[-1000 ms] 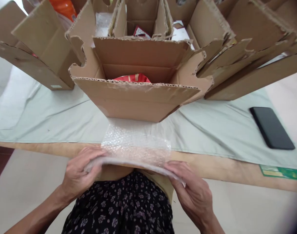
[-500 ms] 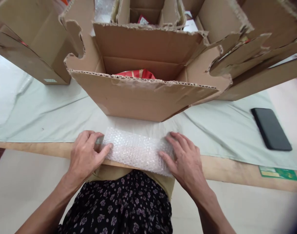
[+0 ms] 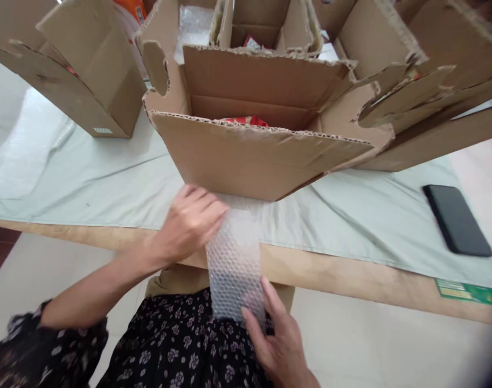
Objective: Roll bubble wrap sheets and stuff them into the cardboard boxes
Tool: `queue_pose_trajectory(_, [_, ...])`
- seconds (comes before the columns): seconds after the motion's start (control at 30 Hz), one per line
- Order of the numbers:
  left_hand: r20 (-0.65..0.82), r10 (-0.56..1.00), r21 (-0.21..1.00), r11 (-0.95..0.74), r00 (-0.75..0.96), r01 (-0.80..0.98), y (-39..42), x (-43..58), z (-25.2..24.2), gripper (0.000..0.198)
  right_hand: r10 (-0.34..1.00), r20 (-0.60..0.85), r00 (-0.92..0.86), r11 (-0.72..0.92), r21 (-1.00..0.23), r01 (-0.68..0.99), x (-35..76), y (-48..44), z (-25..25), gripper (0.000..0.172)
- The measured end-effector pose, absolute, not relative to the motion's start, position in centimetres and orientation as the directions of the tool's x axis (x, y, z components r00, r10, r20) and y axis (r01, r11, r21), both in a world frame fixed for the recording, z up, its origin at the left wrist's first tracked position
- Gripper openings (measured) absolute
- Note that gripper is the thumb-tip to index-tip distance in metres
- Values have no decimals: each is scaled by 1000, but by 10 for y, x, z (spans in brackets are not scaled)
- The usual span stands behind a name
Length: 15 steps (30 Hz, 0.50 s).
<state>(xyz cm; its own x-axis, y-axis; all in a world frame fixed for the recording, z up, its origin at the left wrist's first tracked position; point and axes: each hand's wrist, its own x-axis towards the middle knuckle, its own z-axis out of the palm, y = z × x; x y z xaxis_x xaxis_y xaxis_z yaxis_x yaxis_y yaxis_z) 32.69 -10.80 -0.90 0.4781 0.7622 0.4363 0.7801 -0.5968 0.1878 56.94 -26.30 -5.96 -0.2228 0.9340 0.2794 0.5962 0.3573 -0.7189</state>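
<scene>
A flat, rectangular piece of bubble wrap reaches from the table edge down over the lap, its long side running toward the body. My left hand grips its far left corner with the fingers curled closed, slightly blurred. At the near right corner my right hand holds the wrap between thumb and fingers; some fingers are hidden beneath it. Just beyond stands an open cardboard box with a red item inside.
More open cardboard boxes stand behind and at the right, and another box at the left. Clear plastic wrap lies far left. A black phone and a green card lie at the right.
The bubble wrap has turned from lying crosswise to pointing toward the body. My left hand has moved up and right; my right hand has come down and left. The view has shifted slightly.
</scene>
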Motion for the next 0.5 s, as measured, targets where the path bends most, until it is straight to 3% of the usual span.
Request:
queue_pose_trajectory(0.1, [381,763,147,-608,522,781,-95,351,-16,21,925,278,-259,378,-732,566,555,-273,-73,68])
queue_pose_trajectory(0.17, [423,773,197,-588,473,784,-108,355,-16,33,925,254,-283,372,-757,538,551,-272,-72,54])
queue_pose_trajectory(0.23, [448,758,323,-631,474,705,-134,347,-13,37,933,201,-300,330,-813,480,553,-268,-65,41])
queue_pose_trajectory(0.33, [339,722,579,-666,604,471,-175,326,-10,40,937,99,-335,215,-918,332,562,-260,-52,30])
queue_pose_trajectory(0.43, [202,724,748,-549,659,374,-195,310,-16,43,921,0,-390,71,-983,167,570,-253,-44,23])
queue_pose_trajectory(0.5, [172,748,819,-470,641,329,-198,304,-22,63,908,-76,-411,-56,-997,62,570,-251,-42,23])
